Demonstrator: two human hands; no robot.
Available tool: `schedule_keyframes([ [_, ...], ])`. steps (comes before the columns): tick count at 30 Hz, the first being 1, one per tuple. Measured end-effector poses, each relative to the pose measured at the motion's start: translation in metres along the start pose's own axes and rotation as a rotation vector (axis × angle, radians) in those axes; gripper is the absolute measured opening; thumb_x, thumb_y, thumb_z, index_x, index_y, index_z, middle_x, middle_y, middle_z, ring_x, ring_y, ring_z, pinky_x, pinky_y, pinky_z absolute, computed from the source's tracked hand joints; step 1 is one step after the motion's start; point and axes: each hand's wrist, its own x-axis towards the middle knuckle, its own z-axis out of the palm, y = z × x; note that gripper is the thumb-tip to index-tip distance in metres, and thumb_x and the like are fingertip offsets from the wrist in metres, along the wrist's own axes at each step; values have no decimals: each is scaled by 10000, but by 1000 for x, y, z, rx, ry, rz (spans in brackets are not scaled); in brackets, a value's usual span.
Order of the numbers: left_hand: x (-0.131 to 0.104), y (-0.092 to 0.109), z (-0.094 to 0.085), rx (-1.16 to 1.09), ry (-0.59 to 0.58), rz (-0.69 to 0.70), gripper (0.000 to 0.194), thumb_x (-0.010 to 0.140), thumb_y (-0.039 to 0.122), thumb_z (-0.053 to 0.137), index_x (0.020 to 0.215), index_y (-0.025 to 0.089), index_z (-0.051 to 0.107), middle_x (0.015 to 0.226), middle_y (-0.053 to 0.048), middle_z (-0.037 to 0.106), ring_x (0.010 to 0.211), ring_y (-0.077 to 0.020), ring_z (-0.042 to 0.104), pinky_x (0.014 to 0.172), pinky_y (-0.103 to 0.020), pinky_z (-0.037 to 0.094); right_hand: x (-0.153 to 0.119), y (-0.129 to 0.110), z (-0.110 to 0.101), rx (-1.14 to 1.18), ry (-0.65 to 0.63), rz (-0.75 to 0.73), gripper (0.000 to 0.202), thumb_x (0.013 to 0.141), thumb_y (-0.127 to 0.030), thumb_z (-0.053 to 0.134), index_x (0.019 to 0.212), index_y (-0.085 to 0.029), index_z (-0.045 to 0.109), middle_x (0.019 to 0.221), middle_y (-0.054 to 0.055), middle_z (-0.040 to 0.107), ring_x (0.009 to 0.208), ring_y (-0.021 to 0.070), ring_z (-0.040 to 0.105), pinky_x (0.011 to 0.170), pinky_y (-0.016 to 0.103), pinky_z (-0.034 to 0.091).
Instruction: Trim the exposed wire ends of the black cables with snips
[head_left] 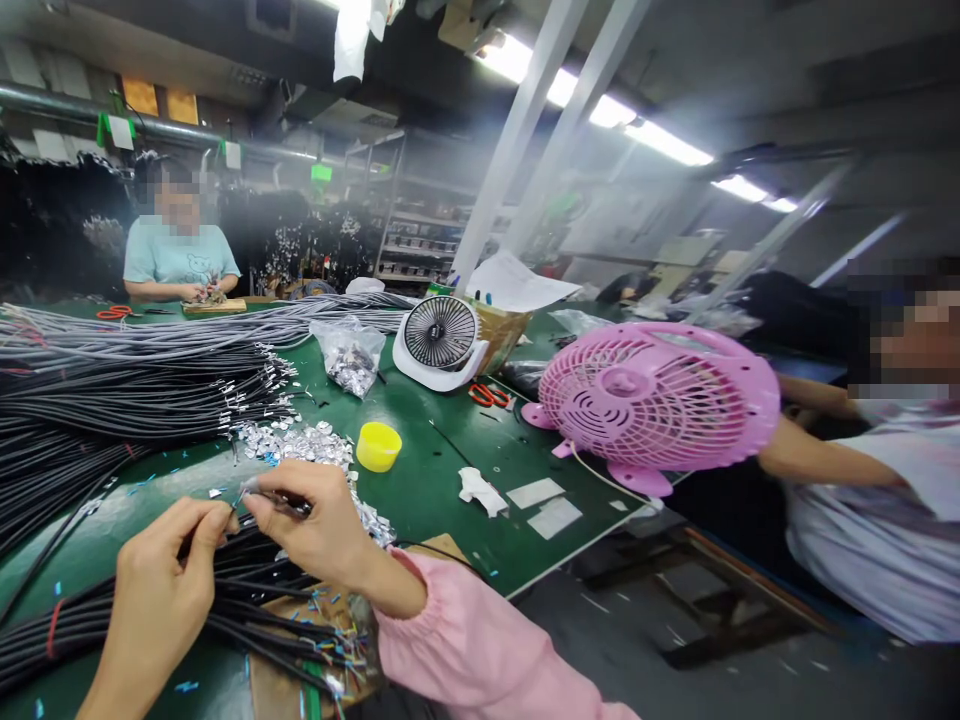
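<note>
My left hand (pixel 161 585) is closed in a pinch on the thin end of a cable (pixel 234 508). Right beside it, my right hand (pixel 319 520) is closed, with its thumb and fingertips at that same end. A slim dark metallic tool (pixel 289 502) shows partly inside the right hand; its kind is hidden by the fingers. Below both hands lies a bundle of black cables (pixel 82 620), tied with a red band, with stripped coloured wires (pixel 341 640) at its ends. Silvery foil pieces (pixel 315 445) are heaped just beyond my right hand.
Grey and black cable bundles (pixel 135 400) cover the left of the green table (pixel 420 500). A yellow cup (pixel 379 447), a bag (pixel 350 360), a small white fan (pixel 441 340), orange scissors (pixel 489 396) and a pink fan (pixel 652 395) stand around. One person sits across, another at right.
</note>
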Motion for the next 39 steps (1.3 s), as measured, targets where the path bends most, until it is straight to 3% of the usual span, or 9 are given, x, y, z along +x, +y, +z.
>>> schedule_keyframes([
  [3,-3,-5,-1,-39,-5,-12,349,818,525,593,601,260,661,533,22,668,468,-159,620,447,-225,467,3,-10,-1,183,-27,259,134,749,-129,657,627,-180,635,530,-61,481,488,83,396,473,199,358],
  [6,-5,-8,-4,-127,-4,9,239,799,461,677,670,263,711,588,31,694,505,-151,644,479,-206,498,9,-15,-4,460,-141,594,100,738,-115,646,652,-166,649,503,-76,509,432,52,354,437,177,327],
  [10,-7,-4,-5,-181,27,111,127,793,332,721,676,283,725,595,52,656,515,-125,603,493,-195,474,15,-14,-6,633,-209,770,82,732,-103,665,677,-156,694,497,-55,582,418,54,396,423,174,298],
  [14,-10,-1,-1,-86,107,176,122,831,305,687,713,285,708,637,47,657,550,-137,592,533,-232,473,12,-13,-5,535,-151,732,268,815,-178,652,551,-170,609,449,-54,516,421,67,391,416,194,271],
  [20,-17,-8,2,33,172,273,121,915,261,655,797,272,678,674,74,623,574,-98,552,569,-209,436,1,-17,-4,303,-142,516,338,792,-178,646,520,-200,448,496,-75,399,505,80,373,469,223,274],
  [22,-18,-9,3,55,188,318,125,935,232,643,817,266,666,687,82,612,586,-83,546,601,-195,433,1,-17,-4,307,-173,529,340,779,-171,635,518,-206,419,500,-78,370,511,80,358,473,231,260],
  [27,-20,-8,6,94,186,396,141,952,190,619,828,253,640,712,86,607,610,-68,556,661,-175,440,7,-20,-4,350,-127,713,149,748,-125,642,619,-186,599,513,-82,453,505,80,367,492,222,297],
  [35,-20,-4,7,170,210,419,159,988,221,574,845,244,640,701,83,574,583,-71,541,659,-166,445,1,-13,0,300,-140,624,323,741,-94,568,513,-222,379,494,-83,317,509,88,347,481,226,261],
  [39,-19,-4,10,204,231,458,169,999,194,558,858,235,643,692,75,577,577,-74,549,661,-176,448,3,-14,0,258,-135,637,301,731,-78,563,518,-221,403,486,-85,329,504,93,363,485,224,281],
])
